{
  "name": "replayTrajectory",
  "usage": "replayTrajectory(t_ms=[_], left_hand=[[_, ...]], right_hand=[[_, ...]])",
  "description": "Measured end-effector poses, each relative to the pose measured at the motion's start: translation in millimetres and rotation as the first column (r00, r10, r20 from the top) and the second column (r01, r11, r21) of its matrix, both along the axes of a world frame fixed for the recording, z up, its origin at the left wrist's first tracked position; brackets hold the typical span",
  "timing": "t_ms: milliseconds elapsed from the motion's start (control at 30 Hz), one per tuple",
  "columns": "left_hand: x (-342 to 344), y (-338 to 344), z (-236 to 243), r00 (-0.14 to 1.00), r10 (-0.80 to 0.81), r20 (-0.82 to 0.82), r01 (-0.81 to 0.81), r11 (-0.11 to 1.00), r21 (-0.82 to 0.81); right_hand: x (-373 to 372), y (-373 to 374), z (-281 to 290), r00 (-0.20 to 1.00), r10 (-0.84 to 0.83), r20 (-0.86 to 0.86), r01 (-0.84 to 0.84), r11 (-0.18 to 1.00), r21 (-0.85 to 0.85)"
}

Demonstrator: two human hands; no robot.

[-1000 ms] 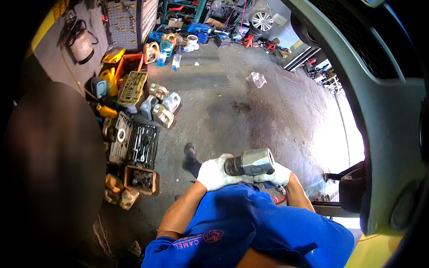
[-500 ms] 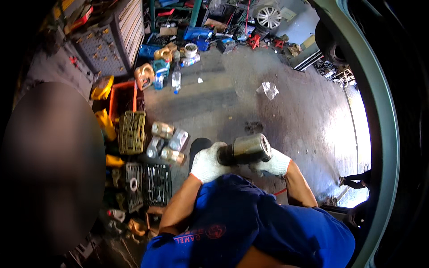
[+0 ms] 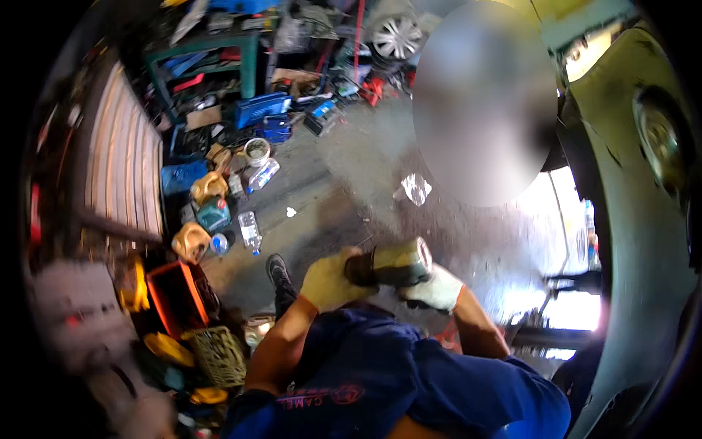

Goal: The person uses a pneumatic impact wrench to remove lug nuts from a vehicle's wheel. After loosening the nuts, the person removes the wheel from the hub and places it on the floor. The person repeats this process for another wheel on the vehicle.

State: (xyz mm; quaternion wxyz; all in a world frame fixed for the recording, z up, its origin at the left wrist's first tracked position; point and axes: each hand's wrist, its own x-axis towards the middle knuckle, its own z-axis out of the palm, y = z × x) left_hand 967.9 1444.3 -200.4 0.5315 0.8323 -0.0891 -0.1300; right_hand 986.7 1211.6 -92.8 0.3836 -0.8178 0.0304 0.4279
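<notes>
My gloved left hand is closed around the dark front end of what looks like an air impact wrench. Its thick metal body lies nearly level in front of my waist, the rear end toward my right. Under that rear end my gloved right hand is closed, apparently on the handle, though the fingers are mostly hidden. A bit of something red, possibly a hose, shows beside my right forearm.
Bottles and jugs stand at left, near an orange crate. A green-framed rack with clutter is at the back. Crumpled clear plastic lies on the floor. A vehicle body panel rises at right. A blurred patch covers the upper right.
My view has swung, so the shelves and bottles now sit lower and further left. My foot has come into view at the left. Both hands keep hold of the impact wrench.
</notes>
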Motion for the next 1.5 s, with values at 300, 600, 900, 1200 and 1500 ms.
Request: replayTrajectory(t_ms=[300, 600, 900, 1200, 1500], left_hand=[[353, -17, 76, 0.698, -0.377, 0.609, 0.412, 0.907, 0.089], [693, -129, 179, 0.093, -0.531, 0.842, 0.669, 0.660, 0.342], [858, -345, 222, 0.230, -0.248, 0.941, 0.920, 0.370, -0.127], [882, -535, 244, -0.767, -0.638, -0.072, 0.126, -0.039, -0.991], [866, -653, 225, -0.900, -0.380, -0.215, 0.169, 0.151, -0.974]], right_hand=[[209, -42, 4, 0.716, 0.051, 0.696, -0.193, 0.973, 0.128], [469, -56, -14, 0.537, -0.842, -0.040, 0.433, 0.235, 0.870], [620, -128, 35, -0.144, -0.813, 0.564, 0.667, 0.342, 0.663], [734, -191, -1, -0.672, -0.502, 0.545, 0.711, -0.232, 0.663], [790, -280, -38, -0.768, -0.175, 0.616, 0.605, -0.511, 0.610]])
